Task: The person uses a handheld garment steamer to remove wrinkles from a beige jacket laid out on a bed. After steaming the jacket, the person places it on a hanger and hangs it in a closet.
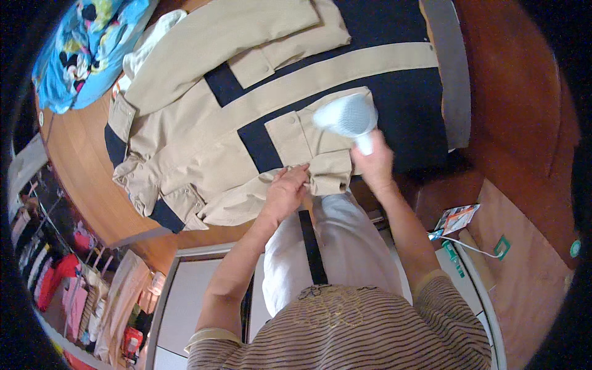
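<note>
A beige and dark two-tone jacket [180, 134] lies spread out before me, with its collar towards the left. My right hand [375, 159] grips the handle of a white handheld appliance [349, 115], which has a rounded, textured head and is blurred. The appliance is over the jacket's near side, right of a beige pocket flap [289, 138] with a snap button. My left hand [289, 189] rests on the near sleeve [330, 173], close to its cuff; whether the fingers pinch the cloth is unclear. The far sleeve [259, 27] lies folded across the jacket.
Under the jacket is a wooden surface [78, 143]. A blue cartoon-print cloth [88, 51] and a white cloth [155, 41] lie at its far left. Clothes [60, 282] hang at lower left. On the right, a white cable [476, 247] runs near a printed packet [455, 219].
</note>
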`<state>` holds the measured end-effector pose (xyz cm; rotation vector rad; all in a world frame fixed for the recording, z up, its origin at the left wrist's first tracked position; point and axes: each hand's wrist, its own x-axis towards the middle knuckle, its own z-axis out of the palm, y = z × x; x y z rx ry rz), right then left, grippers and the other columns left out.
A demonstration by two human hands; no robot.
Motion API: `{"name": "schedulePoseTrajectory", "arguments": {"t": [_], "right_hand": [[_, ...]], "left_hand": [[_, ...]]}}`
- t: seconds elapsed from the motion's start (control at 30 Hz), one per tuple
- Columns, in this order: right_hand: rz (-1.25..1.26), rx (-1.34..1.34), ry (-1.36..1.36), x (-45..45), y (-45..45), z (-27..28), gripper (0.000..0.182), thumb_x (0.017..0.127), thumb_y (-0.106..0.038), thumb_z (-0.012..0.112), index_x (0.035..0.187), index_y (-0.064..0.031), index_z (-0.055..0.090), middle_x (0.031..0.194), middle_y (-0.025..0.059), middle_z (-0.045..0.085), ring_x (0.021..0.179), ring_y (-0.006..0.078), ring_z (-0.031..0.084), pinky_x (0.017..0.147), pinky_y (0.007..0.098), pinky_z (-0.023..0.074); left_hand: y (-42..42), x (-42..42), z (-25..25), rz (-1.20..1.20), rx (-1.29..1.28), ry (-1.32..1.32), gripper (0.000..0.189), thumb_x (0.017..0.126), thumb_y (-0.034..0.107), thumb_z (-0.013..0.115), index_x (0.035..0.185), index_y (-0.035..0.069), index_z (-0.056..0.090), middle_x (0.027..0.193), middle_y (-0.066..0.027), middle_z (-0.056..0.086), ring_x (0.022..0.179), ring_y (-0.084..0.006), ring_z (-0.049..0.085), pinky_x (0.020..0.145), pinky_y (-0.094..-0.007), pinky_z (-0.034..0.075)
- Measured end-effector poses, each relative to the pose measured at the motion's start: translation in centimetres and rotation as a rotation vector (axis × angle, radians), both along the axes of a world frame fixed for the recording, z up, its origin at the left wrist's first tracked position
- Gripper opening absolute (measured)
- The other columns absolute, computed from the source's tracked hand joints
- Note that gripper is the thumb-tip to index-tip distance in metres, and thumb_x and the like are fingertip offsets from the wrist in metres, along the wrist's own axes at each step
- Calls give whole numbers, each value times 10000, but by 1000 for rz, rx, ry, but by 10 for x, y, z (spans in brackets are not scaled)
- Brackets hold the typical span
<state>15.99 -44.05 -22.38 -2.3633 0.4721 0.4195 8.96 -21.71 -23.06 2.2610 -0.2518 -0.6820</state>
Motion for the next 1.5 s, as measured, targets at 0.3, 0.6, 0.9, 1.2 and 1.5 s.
{"name": "schedulePoseTrajectory", "arguments": {"t": [0.3,0.6,0.9,1.2,1.5], "right_hand": [[-420,79,-290,22,-28,32,363,715,-96,696,1015,-5,514,942,88,578,816,193,545,780,328,451],[145,228,-74,-17,95,52,409,680,-31,681,1065,-26,543,955,86,601,857,188,565,764,321,449],[488,399,-85,-73,258,34,346,682,-191,690,960,-78,516,812,177,583,733,380,578,620,472,463],[-150,148,-220,-32,233,20,293,767,-124,629,1018,-30,510,822,70,537,737,180,525,670,313,447],[291,331,10,-94,376,40,412,723,-146,668,1086,-41,504,909,183,613,849,307,614,707,390,471]], "left_hand": [[5,134,32,452,-30,-3,165,846,188,511,949,69,559,830,-188,619,797,-361,598,680,-453,460],[125,32,4,859,352,-559,387,756,73,582,1129,11,501,1125,-203,511,1093,-369,460,968,-420,335],[346,-88,-9,1749,-301,-178,657,769,169,691,1305,-14,358,1251,-150,469,1149,-255,439,978,-340,317],[417,-94,20,1823,-891,324,558,833,447,577,1276,129,459,1243,-36,518,1138,-209,457,922,-417,345],[438,-72,17,1740,-696,83,324,919,230,502,1137,-7,529,1105,-119,583,1008,-191,558,855,-325,458]]}}
